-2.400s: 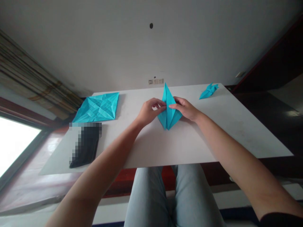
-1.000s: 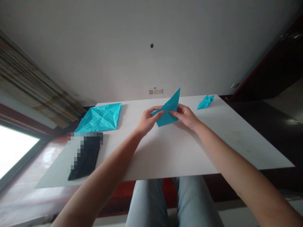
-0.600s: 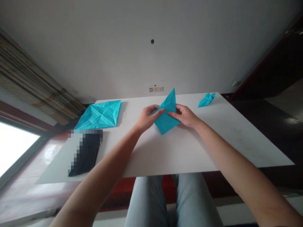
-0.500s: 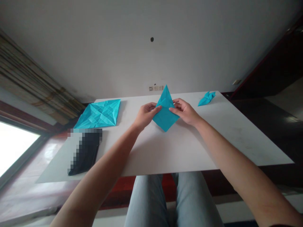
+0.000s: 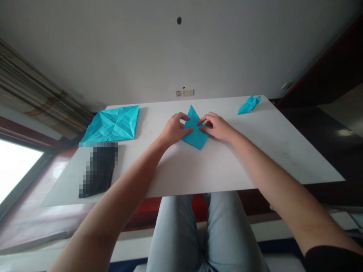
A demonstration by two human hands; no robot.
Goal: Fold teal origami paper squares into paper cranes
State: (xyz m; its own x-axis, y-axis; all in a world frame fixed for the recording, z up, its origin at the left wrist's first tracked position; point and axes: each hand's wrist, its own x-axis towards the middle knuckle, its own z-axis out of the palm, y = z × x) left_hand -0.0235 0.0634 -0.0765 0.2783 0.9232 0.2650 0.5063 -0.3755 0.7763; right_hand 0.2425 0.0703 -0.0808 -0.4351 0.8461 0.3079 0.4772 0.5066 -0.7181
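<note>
A folded blue paper piece (image 5: pixel 195 133), kite-shaped with a point towards the wall, lies flat on the white table (image 5: pixel 227 166). My left hand (image 5: pixel 173 129) presses its left edge with curled fingers. On the right edge rests my right hand (image 5: pixel 217 126), fingertips pinched on the paper near the middle. Both hands hold the piece down against the tabletop.
A creased, unfolded blue paper sheet (image 5: pixel 112 123) lies at the far left of the table. A small folded blue paper figure (image 5: pixel 248 104) sits at the far right corner. A dark flat object (image 5: pixel 98 172), partly pixelated, lies near the left edge. My legs show below the table.
The paper piece was held up and turned in the air between both hands; it now lies flat on the table under my fingers.
</note>
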